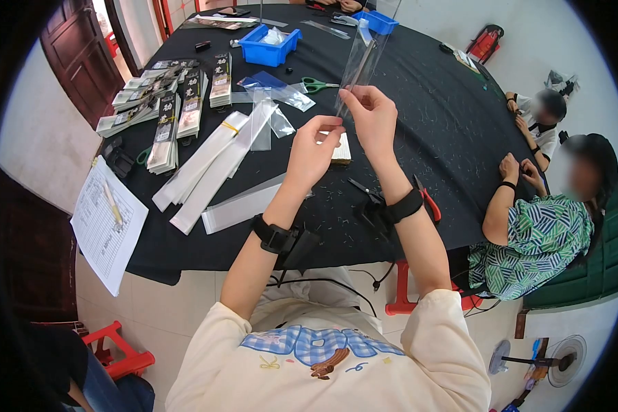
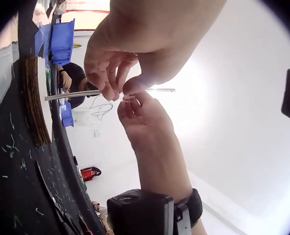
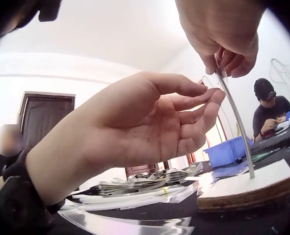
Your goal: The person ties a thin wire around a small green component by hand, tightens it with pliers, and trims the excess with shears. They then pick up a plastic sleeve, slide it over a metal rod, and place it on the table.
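A thin rod (image 3: pixel 240 122) rises from a white-topped block (image 3: pixel 248 191), slightly tilted in the right wrist view. Around its upper part is a long clear sleeve (image 1: pixel 364 58), extending up and away in the head view. My right hand (image 1: pixel 374 123) pinches the sleeve beside the rod with thumb and fingertips. Just below and to the left, my left hand (image 1: pixel 314 152) has thumb and index tips together at the sleeve's lower end, other fingers loosely bent. The left wrist view shows both hands' fingertips meeting at the rod (image 2: pixel 66 96); the thin film there is hard to see.
Packed strips (image 1: pixel 165 134) and clear sleeves (image 1: pixel 199 172) cover the table's left side. Behind are green scissors (image 1: pixel 314 85) and a blue basket (image 1: pixel 269 48). Red-handled pliers (image 1: pixel 427 199) lie near my right forearm. People sit at the right edge.
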`<act>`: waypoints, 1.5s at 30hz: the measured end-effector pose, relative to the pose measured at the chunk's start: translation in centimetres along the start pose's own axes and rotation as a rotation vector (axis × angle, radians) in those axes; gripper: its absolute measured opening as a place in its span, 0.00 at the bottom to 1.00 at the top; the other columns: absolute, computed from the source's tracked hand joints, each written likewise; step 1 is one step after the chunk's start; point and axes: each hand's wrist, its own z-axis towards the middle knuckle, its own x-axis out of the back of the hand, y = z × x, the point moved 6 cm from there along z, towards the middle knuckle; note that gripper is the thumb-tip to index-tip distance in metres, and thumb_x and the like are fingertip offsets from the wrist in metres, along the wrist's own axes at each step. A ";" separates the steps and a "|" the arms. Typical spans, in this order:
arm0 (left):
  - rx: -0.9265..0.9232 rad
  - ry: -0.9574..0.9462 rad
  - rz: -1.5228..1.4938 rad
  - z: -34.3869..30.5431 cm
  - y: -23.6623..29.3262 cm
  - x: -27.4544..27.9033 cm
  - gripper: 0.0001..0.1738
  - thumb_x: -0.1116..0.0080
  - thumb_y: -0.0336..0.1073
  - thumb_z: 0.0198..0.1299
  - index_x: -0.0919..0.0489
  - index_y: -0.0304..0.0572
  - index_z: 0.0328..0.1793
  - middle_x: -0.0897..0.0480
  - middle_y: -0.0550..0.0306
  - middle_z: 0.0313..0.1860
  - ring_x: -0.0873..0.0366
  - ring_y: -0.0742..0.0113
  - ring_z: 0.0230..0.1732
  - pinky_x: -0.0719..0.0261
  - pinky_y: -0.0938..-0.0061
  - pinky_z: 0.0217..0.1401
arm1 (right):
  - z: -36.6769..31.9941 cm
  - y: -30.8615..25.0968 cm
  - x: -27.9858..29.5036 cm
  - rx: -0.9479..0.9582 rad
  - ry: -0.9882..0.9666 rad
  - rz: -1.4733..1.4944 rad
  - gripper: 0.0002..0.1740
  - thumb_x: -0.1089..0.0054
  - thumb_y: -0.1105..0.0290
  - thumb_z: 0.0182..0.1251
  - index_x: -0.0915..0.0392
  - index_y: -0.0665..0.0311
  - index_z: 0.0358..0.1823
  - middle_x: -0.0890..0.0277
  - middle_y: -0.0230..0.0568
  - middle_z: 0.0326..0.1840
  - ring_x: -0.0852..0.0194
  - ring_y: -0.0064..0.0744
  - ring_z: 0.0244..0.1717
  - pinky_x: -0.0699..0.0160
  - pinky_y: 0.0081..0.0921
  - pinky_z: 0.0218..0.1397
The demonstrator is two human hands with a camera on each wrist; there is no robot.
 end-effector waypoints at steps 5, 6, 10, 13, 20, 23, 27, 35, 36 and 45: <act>0.039 0.072 -0.075 -0.2 -0.1 0.5 0.13 0.50 0.29 0.56 0.24 0.34 0.46 0.20 0.56 0.40 0.23 0.75 0.35 0.31 0.81 0.34 | -0.8 2.1 -0.7 -0.087 -0.059 0.060 0.09 0.37 0.71 0.56 0.22 0.71 0.33 0.22 0.34 0.30 0.28 0.15 0.30 0.30 0.14 0.35; 0.043 0.110 -0.050 -0.2 -0.2 0.8 0.13 0.50 0.28 0.55 0.24 0.34 0.46 0.20 0.57 0.40 0.23 0.75 0.35 0.30 0.81 0.33 | -0.9 2.4 -0.8 -0.086 -0.058 0.060 0.09 0.37 0.71 0.56 0.22 0.71 0.33 0.22 0.34 0.30 0.28 0.15 0.30 0.30 0.14 0.35; 0.013 0.131 -0.055 -0.2 -0.3 0.7 0.13 0.51 0.28 0.54 0.23 0.34 0.46 0.20 0.57 0.41 0.23 0.75 0.35 0.30 0.81 0.33 | -1.0 3.0 -1.2 -0.091 -0.042 0.132 0.09 0.37 0.70 0.55 0.22 0.71 0.32 0.22 0.35 0.27 0.28 0.16 0.28 0.31 0.15 0.33; 0.018 0.151 0.004 -0.1 -0.9 0.9 0.13 0.50 0.28 0.54 0.23 0.35 0.45 0.20 0.58 0.40 0.24 0.76 0.34 0.31 0.81 0.33 | -1.2 3.1 -1.2 -0.077 -0.026 0.144 0.10 0.36 0.70 0.54 0.22 0.71 0.31 0.21 0.36 0.24 0.27 0.17 0.26 0.31 0.16 0.31; -0.102 0.161 0.195 -0.2 0.8 1.2 0.12 0.47 0.30 0.54 0.22 0.41 0.45 0.25 0.55 0.50 0.26 0.69 0.46 0.29 0.77 0.42 | -1.8 3.7 -1.4 -0.087 -0.074 0.066 0.09 0.37 0.71 0.54 0.22 0.71 0.32 0.21 0.37 0.24 0.27 0.17 0.26 0.30 0.17 0.31; -0.327 0.121 0.367 0.0 1.8 0.1 0.14 0.46 0.31 0.53 0.22 0.44 0.47 0.33 0.52 0.61 0.34 0.60 0.59 0.32 0.70 0.54 | -2.2 4.1 -1.4 -0.091 -0.096 0.057 0.08 0.39 0.73 0.54 0.23 0.71 0.33 0.21 0.38 0.24 0.26 0.19 0.26 0.29 0.19 0.31; -0.323 0.005 0.351 0.4 1.0 -1.2 0.21 0.46 0.32 0.52 0.26 0.46 0.55 0.43 0.52 0.70 0.45 0.55 0.69 0.41 0.62 0.65 | -2.4 3.8 -1.0 -0.124 -0.147 -0.002 0.08 0.42 0.75 0.53 0.23 0.71 0.34 0.21 0.39 0.25 0.24 0.23 0.27 0.28 0.20 0.33; -0.272 -0.020 0.295 0.8 0.4 -1.0 0.22 0.48 0.32 0.54 0.28 0.47 0.58 0.43 0.57 0.70 0.44 0.59 0.69 0.37 0.62 0.62 | -1.8 4.4 0.7 -0.055 -0.292 0.038 0.19 0.50 0.82 0.53 0.30 0.71 0.50 0.23 0.46 0.43 0.23 0.31 0.43 0.25 0.24 0.47; -0.269 -0.024 0.308 0.8 0.4 -1.1 0.22 0.48 0.32 0.55 0.28 0.47 0.58 0.43 0.57 0.70 0.44 0.60 0.69 0.37 0.62 0.61 | -1.1 3.3 1.4 -0.083 -0.202 0.079 0.17 0.49 0.80 0.56 0.30 0.71 0.49 0.23 0.44 0.42 0.23 0.31 0.43 0.26 0.23 0.47; -0.248 -0.045 0.303 0.6 0.8 -1.1 0.21 0.47 0.33 0.54 0.27 0.45 0.57 0.40 0.59 0.69 0.41 0.60 0.68 0.35 0.63 0.60 | 4.5 -5.3 2.7 0.177 -0.024 0.066 0.15 0.40 0.65 0.57 0.22 0.70 0.40 0.20 0.43 0.36 0.22 0.27 0.40 0.26 0.22 0.42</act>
